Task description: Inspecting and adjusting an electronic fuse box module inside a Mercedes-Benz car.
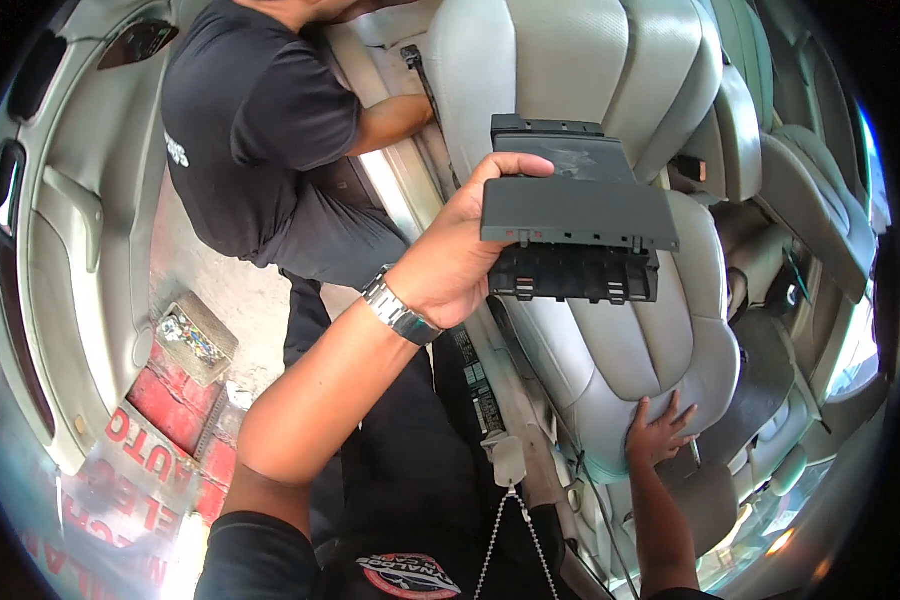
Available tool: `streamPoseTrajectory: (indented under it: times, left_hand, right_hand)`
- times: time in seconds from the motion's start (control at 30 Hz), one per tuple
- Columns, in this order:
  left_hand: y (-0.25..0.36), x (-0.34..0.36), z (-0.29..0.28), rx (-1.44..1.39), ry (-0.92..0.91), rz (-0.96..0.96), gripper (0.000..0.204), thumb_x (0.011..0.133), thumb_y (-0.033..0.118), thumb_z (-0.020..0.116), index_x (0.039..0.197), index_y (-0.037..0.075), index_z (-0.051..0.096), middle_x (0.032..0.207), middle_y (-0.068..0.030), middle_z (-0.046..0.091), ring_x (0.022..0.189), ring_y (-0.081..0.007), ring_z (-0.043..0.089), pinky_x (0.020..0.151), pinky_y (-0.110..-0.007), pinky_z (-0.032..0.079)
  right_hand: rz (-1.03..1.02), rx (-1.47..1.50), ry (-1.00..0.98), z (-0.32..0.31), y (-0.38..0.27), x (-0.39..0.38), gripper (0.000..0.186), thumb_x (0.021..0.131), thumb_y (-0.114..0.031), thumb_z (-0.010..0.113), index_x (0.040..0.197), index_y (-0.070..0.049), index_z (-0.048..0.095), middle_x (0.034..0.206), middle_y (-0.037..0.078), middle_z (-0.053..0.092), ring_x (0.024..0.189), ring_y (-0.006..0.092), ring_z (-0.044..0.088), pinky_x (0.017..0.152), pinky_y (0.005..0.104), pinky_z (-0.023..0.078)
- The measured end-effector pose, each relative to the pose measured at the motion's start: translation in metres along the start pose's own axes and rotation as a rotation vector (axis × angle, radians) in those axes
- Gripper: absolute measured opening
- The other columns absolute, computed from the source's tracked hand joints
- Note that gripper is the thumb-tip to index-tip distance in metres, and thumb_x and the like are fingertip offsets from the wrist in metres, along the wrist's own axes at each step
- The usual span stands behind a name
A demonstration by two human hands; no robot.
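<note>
My left hand [467, 243], with a metal-band watch [400, 307] at the wrist, grips the left end of a black plastic trim piece [580, 210]. The thumb lies over its top and the other fingers are mostly hidden beneath. Clips and slots run along its lower edge, and it is raised above a light grey leather car seat [625, 345]. Over on the seat cushion's near edge rests my right hand [658, 433], fingers spread and nothing in them.
A co-worker in a dark shirt [270, 110] leans in at the upper left, one forearm [395, 120] reaching beside the seat. The opened car door [75, 230] stands left. A box of small parts [195, 338] sits on the ground. A bead chain [510, 520] hangs near me.
</note>
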State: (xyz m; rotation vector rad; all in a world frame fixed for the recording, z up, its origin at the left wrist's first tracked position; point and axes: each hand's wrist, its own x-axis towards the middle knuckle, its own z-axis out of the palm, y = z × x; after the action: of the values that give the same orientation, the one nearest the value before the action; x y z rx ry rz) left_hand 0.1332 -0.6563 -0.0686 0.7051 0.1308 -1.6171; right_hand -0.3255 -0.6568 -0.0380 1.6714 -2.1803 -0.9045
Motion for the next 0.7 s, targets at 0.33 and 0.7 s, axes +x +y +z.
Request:
streamPoseTrajectory:
  times: [0.33, 0.7]
  left_hand:
    - [0.01, -0.029, -0.008, 0.081, -0.028, 0.152, 0.018, 0.09, 0.013, 0.065, 0.102, 0.01, 0.051, 0.092, 0.0036, 0.057, 0.081, -0.0029, 0.057, 0.071, -0.019, 0.048]
    - [0.033, -0.075, -0.002, -0.043, 0.001, 0.153, 0.014, 0.091, 0.012, 0.062, 0.086, 0.01, 0.049, 0.081, 0.0035, 0.057, 0.071, -0.003, 0.055, 0.064, -0.021, 0.048]
  right_hand:
    - [-0.01, -0.033, 0.018, -0.001, -0.001, -0.001, 0.068, 0.083, -0.055, 0.057, 0.144, -0.035, 0.033, 0.158, 0.006, 0.01, 0.138, 0.0545, 0.009, 0.103, 0.0686, 0.022]
    - [0.005, -0.026, -0.028, -0.01, -0.006, -0.003, 0.066, 0.085, -0.06, 0.053, 0.143, -0.035, 0.034, 0.157, 0.006, 0.01, 0.137, 0.0569, 0.007, 0.102, 0.0686, 0.025]
